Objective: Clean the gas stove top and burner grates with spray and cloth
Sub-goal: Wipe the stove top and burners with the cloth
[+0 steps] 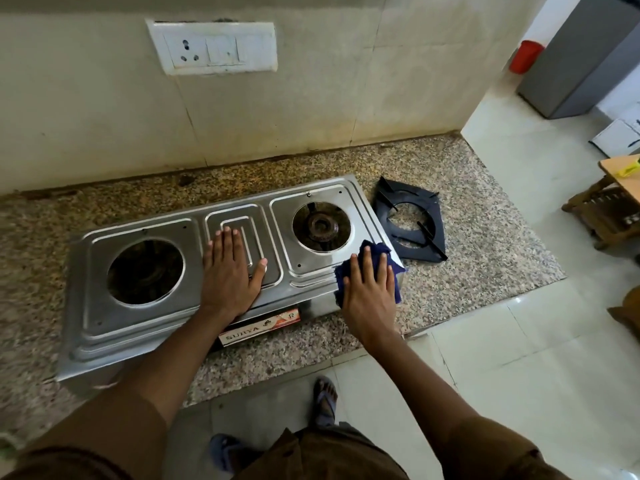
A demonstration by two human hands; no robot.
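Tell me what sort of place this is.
Most likely a home kitchen: a two-burner steel gas stove sits on a speckled granite counter, a black burner grate lies beside it, and a socket and switch plate is set in the wall above.

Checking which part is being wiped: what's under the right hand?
A dark blue cloth lies under the right hand, pressed flat on the stove top at its front right corner. The steel beneath the cloth is hidden.
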